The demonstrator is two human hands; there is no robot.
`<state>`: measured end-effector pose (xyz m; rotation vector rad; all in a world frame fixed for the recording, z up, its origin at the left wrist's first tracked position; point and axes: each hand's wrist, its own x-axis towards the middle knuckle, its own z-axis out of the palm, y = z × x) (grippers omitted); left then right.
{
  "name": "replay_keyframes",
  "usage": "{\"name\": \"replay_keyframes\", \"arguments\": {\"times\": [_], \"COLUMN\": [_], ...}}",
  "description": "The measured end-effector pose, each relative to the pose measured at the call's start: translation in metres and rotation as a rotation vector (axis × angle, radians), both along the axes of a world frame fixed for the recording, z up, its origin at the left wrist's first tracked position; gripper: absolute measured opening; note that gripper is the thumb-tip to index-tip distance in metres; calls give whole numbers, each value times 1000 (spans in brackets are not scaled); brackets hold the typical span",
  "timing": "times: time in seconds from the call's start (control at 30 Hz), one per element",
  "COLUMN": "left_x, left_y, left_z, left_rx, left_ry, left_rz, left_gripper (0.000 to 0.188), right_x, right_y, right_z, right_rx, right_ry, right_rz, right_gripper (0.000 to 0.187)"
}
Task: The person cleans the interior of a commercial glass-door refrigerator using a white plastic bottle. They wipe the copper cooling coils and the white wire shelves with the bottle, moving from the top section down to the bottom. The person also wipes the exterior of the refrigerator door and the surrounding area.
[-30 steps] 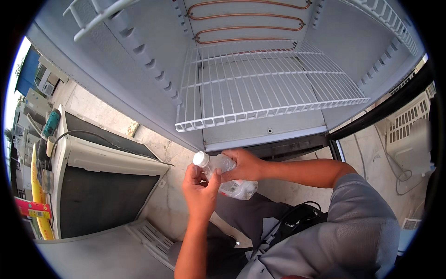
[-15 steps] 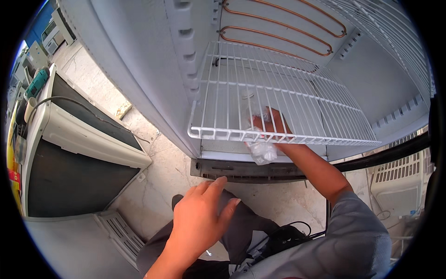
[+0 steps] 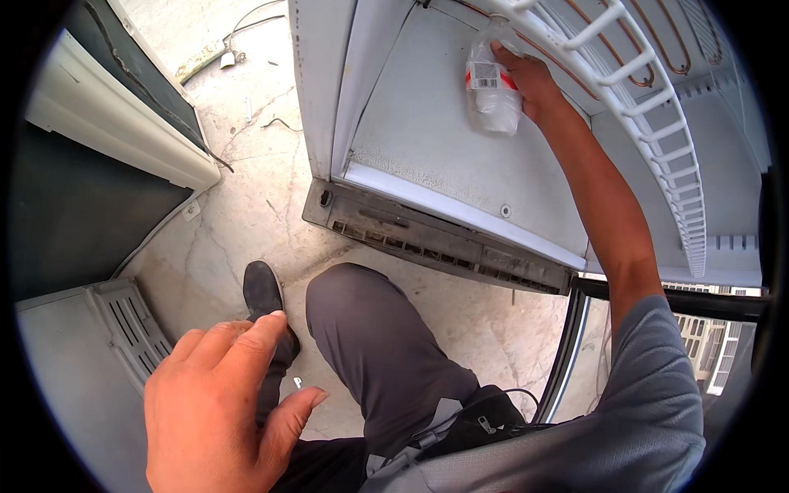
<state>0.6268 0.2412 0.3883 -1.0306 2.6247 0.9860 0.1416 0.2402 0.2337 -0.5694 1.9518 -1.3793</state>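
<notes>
A clear, crumpled plastic bottle (image 3: 498, 111) with a red and white label is inside the refrigerator cabinet, low over its pale floor panel (image 3: 419, 123). My right hand (image 3: 532, 80) grips it near the upper end, fingers closed on its side. Whether the bottle's lower end touches the panel I cannot tell. My left hand (image 3: 220, 403) hangs free over the ground at lower left, thumb and fingers apart, with nothing in it. Right of my right forearm, the white wire shelf (image 3: 649, 111) curves across the cabinet.
A dirty grille strip (image 3: 444, 246) runs along the cabinet's front bottom edge. The open door's black-edged frame (image 3: 563, 353) stands at the right. Copper tubing (image 3: 567, 66) lines the back wall. Large appliance panels (image 3: 99, 205) stand at the left, and a cord with a plug (image 3: 228, 59) lies on the floor.
The view has turned downward and right. My right hand and the bottle, formerly seen through the wire shelf near the front edge, now show plainly, deeper inside. My left hand appears lower and further left.
</notes>
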Motion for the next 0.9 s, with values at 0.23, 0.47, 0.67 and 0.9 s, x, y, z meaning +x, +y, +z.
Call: {"name": "replay_keyframes", "arguments": {"times": [0.23, 0.47, 0.67, 0.9], "left_x": [23, 35, 42, 55], "left_y": [-11, -11, -15, -16], "left_z": [-19, -2, -11, -30], "left_rx": [-185, 144, 111, 2], "left_ry": [35, -57, 16, 109], "left_rz": [37, 64, 5, -136], "left_gripper": [65, 56, 56, 56], "right_x": [-16, -4, -13, -28], "right_y": [-21, -49, -69, -82], "right_z": [-8, -8, -15, -24], "right_rx": [-5, 74, 81, 99], "right_ry": [-62, -79, -12, 79], "right_rz": [68, 38, 49, 147], "right_gripper": [50, 47, 45, 41]}}
